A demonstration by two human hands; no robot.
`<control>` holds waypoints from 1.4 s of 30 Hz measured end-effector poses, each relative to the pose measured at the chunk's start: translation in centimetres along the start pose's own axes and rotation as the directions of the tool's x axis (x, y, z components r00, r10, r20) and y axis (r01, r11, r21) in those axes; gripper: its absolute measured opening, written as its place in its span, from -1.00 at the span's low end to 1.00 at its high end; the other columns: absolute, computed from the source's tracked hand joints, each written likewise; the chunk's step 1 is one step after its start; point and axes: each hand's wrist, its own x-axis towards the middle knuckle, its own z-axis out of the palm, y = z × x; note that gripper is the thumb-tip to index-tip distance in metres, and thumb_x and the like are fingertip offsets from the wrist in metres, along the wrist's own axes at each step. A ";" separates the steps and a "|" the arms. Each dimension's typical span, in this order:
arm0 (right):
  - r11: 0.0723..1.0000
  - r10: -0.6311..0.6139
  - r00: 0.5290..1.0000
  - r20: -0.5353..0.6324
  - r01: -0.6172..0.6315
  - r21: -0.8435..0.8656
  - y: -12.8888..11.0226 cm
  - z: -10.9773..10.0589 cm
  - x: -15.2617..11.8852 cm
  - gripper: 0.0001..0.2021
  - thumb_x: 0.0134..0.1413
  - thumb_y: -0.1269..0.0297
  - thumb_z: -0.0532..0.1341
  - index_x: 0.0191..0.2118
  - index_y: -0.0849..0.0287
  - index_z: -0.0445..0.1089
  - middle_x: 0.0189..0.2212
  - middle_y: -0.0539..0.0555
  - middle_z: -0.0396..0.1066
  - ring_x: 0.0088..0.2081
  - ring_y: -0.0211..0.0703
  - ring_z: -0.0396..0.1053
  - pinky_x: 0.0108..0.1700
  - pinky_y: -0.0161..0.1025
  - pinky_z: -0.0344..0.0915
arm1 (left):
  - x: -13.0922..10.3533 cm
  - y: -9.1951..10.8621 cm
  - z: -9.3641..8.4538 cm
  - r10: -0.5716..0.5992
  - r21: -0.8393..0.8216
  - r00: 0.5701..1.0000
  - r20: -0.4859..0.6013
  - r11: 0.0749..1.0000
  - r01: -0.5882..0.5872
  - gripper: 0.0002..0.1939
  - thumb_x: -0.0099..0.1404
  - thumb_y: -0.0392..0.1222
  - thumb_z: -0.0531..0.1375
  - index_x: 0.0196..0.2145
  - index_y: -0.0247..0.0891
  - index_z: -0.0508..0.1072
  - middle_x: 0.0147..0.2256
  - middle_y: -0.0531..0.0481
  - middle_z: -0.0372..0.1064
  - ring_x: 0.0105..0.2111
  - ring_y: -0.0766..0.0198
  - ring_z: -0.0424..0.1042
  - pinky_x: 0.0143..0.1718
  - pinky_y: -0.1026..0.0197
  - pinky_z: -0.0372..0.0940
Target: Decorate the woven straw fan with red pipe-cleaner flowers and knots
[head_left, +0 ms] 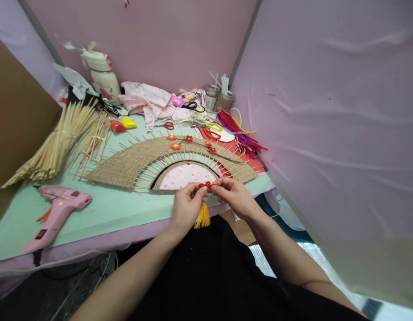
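Knot (207, 185), red — clamped in grip of left hand (187, 203) and of right hand (236, 196), near front edge of woven fan (126, 165). Below, yellow tassel (202, 216). On green counter (116, 209), pink glue gun (62, 205) — near bundled sticks (61, 140).

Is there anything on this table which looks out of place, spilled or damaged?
One thing: the pink glue gun lies on its side at the near edge of the table with a small light glowing, which seems a little careless. I see no spill or clear damage.
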 end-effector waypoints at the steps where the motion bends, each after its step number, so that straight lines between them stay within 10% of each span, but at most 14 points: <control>1: 1.000 -0.009 1.000 -0.008 0.009 -0.017 0.0 0.0 0.0 -0.74 -0.12 0.12 0.30 -0.47 0.22 0.32 -0.63 -0.10 0.23 -0.63 -0.42 0.05 -0.57 -0.36 -0.04 | 0.1 0.0 0.0 -0.039 -0.035 0.999 0.006 0.999 0.040 -0.81 0.16 -0.11 0.20 -0.42 -0.31 0.44 -0.55 0.05 0.38 -0.54 0.38 0.33 -0.46 0.33 0.22; 12: 0.807 -0.367 0.926 0.086 0.363 -0.465 0.8 -1.1 -0.2 -0.85 0.14 0.22 0.14 -0.34 0.18 0.37 -0.44 0.02 0.37 -0.41 -0.26 0.26 -0.36 -0.29 0.19 | 0.5 0.9 -0.2 -0.348 -0.401 0.911 0.221 0.819 0.411 -0.78 -0.04 -0.19 0.34 -0.55 -0.39 0.41 -0.59 0.02 0.32 -0.64 0.52 0.19 -0.60 0.42 0.07; 17: 0.419 -0.581 0.710 0.398 0.680 -0.601 0.3 -2.6 0.3 -0.86 0.20 0.30 0.08 -0.26 0.14 0.38 -0.38 0.10 0.39 -0.31 -0.18 0.32 -0.25 -0.21 0.27 | 0.5 1.7 -0.7 -0.458 -0.455 0.807 0.373 0.667 0.590 -0.88 -0.01 -0.34 0.31 -0.54 -0.40 0.41 -0.58 0.02 0.27 -0.64 0.55 0.16 -0.65 0.48 0.05; 22: 0.153 -0.458 0.532 0.712 0.836 -0.527 -1.3 -4.9 0.9 -0.82 0.19 0.31 0.09 -0.19 0.06 0.44 -0.25 0.15 0.47 -0.25 -0.10 0.36 -0.24 -0.11 0.27 | 0.1 3.1 -1.2 -0.537 -0.379 0.620 0.572 0.497 0.780 -0.89 0.03 -0.38 0.28 -0.57 -0.40 0.40 -0.60 0.05 0.20 -0.66 0.56 0.10 -0.68 0.51 0.02; 24: 0.189 -0.423 0.549 0.721 0.832 -0.522 -1.7 -5.2 1.0 -0.82 0.17 0.28 0.11 -0.20 0.03 0.45 -0.22 0.13 0.48 -0.23 -0.08 0.37 -0.22 -0.09 0.28 | 0.0 3.5 -1.1 -0.511 -0.372 0.653 0.559 0.549 0.748 -0.88 0.02 -0.35 0.29 -0.56 -0.39 0.40 -0.60 0.05 0.21 -0.65 0.56 0.11 -0.67 0.50 0.00; 29: 0.642 -0.539 0.815 0.213 0.561 -0.522 -1.1 -3.4 0.6 -0.80 0.09 0.24 0.19 -0.16 0.11 0.40 -0.25 0.13 0.42 -0.27 -0.16 0.34 -0.20 -0.15 0.28 | 0.2 3.1 -1.0 -0.188 -0.201 0.973 0.134 0.956 0.213 -0.81 0.12 -0.15 0.25 -0.51 -0.34 0.42 -0.55 0.03 0.34 -0.59 0.46 0.23 -0.53 0.39 0.14; 33: 0.993 -0.097 0.994 0.059 0.100 -0.060 -0.4 -1.4 0.3 -0.80 -0.01 0.18 0.24 -0.30 0.19 0.37 -0.41 0.03 0.38 -0.49 -0.33 0.24 -0.43 -0.32 0.18 | 0.1 2.3 -1.0 0.040 0.006 0.999 0.000 0.999 -0.040 -0.80 0.17 -0.10 0.20 -0.45 -0.30 0.44 -0.53 0.04 0.37 -0.52 0.37 0.30 -0.42 0.32 0.21; 36: 0.982 0.080 0.992 0.101 -0.095 0.164 -0.4 -0.5 0.4 -0.77 -0.12 0.18 0.31 -0.40 0.23 0.35 -0.51 -0.01 0.34 -0.56 -0.39 0.16 -0.51 -0.36 0.05 | -0.1 1.9 -0.9 0.086 0.048 0.996 -0.009 0.995 -0.086 -0.82 0.18 -0.11 0.18 -0.41 -0.29 0.45 -0.51 0.04 0.40 -0.50 0.34 0.34 -0.41 0.30 0.22; 42: 0.988 0.060 0.996 0.070 -0.069 0.135 -0.4 -0.1 0.9 -0.77 -0.20 0.19 0.34 -0.46 0.23 0.35 -0.58 -0.06 0.32 -0.61 -0.43 0.08 -0.53 -0.37 0.00 | 0.0 1.8 -0.5 0.035 0.011 0.999 -0.004 0.999 -0.035 -0.82 0.12 -0.10 0.22 -0.45 -0.28 0.46 -0.55 0.05 0.39 -0.53 0.34 0.32 -0.44 0.31 0.20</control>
